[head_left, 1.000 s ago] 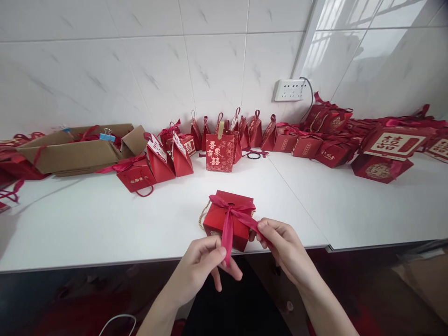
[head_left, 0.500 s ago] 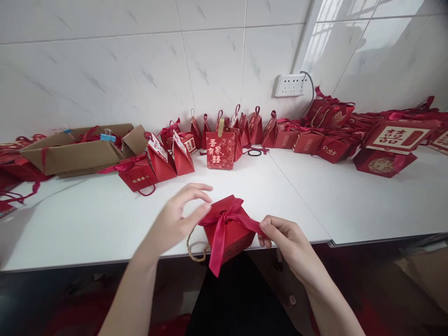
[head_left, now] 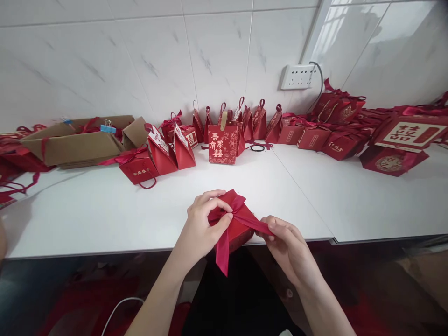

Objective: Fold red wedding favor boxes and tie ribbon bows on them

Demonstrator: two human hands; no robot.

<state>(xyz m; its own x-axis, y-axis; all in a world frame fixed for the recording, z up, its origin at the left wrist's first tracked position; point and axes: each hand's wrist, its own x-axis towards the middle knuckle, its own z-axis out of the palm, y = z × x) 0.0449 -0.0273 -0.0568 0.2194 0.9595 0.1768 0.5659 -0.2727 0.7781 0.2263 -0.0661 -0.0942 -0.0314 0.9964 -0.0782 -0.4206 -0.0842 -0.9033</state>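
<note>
A red gift box (head_left: pixel 238 233) sits at the front edge of the white table, with a crimson satin ribbon (head_left: pixel 222 252) knotted on its top. My left hand (head_left: pixel 206 219) lies over the left side of the box, thumb and forefinger pinched on the ribbon at the knot. On the right, my right hand (head_left: pixel 285 238) grips one ribbon tail between thumb and fingers, drawn out from the knot. The other tail hangs down over the front of the box. My left hand hides the box's left side.
Behind stand several red gift boxes, among them a patterned one (head_left: pixel 222 144) with a gold tab. An open cardboard box (head_left: pixel 77 149) with a blue binder clip (head_left: pixel 108 128) is at the left. More red boxes (head_left: pixel 395 161) pile up at the right. A power strip (head_left: pixel 298 77) is on the tiled wall.
My left hand has moved right and down from beside the box and closed on the ribbon at the knot. My right hand still grips its tail. The view has shifted slightly.
</note>
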